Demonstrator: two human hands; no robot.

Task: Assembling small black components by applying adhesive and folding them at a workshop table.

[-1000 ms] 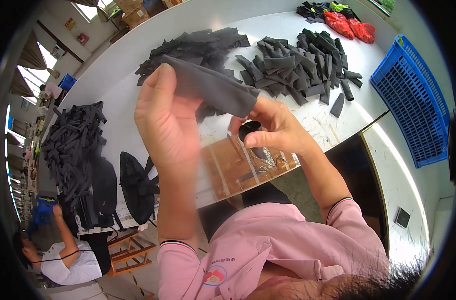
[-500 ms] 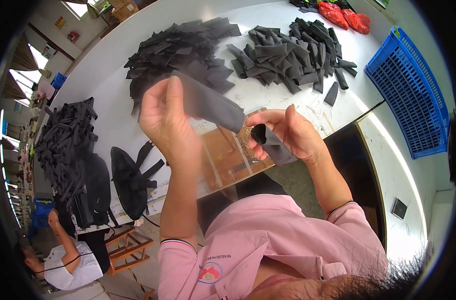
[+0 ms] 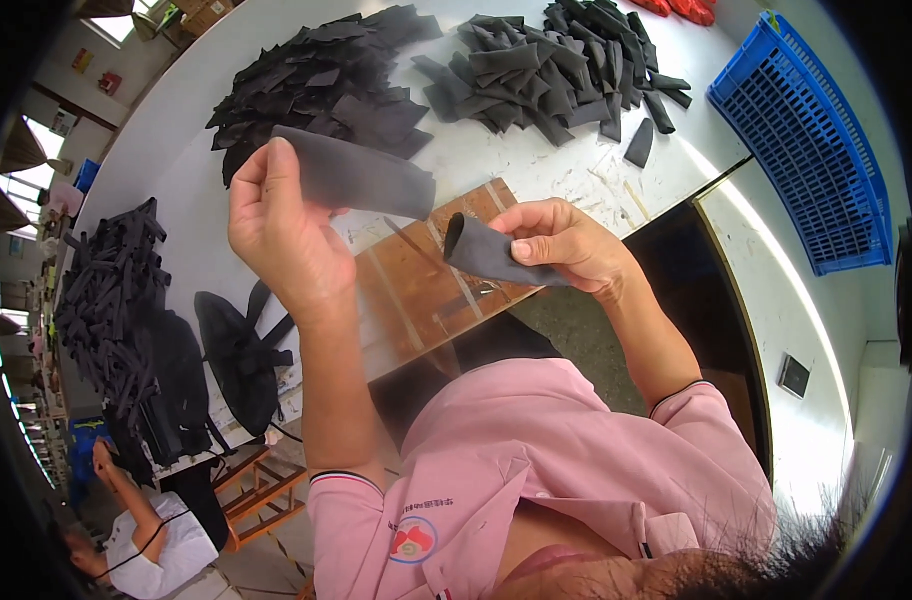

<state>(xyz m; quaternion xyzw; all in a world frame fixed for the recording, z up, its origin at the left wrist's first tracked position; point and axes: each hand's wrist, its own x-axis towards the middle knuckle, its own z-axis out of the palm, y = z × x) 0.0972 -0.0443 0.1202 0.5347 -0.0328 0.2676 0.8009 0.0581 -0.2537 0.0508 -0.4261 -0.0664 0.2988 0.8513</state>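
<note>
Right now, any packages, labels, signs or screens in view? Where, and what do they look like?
Cardboard boxes: top edge, behind the white table, brown, blocky.
Wall signs: upper left wall, two small squares, one yellowish, one red.
Shirt badge: chest of the pink shirt, small round emblem, red and white.
Wall plate: right, on the white surface, small dark square.
No screens visible.

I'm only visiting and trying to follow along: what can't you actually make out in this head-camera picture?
- Left hand: its palm side and grip on the flat grey piece are hidden behind the hand itself.
- Right hand: its fingers cover one end of the curled grey piece.
- Red things: cut off by the top edge.
- Wooden board: partly hidden by both hands.
- Person in white: squeezed and bent near the fisheye rim.
</note>
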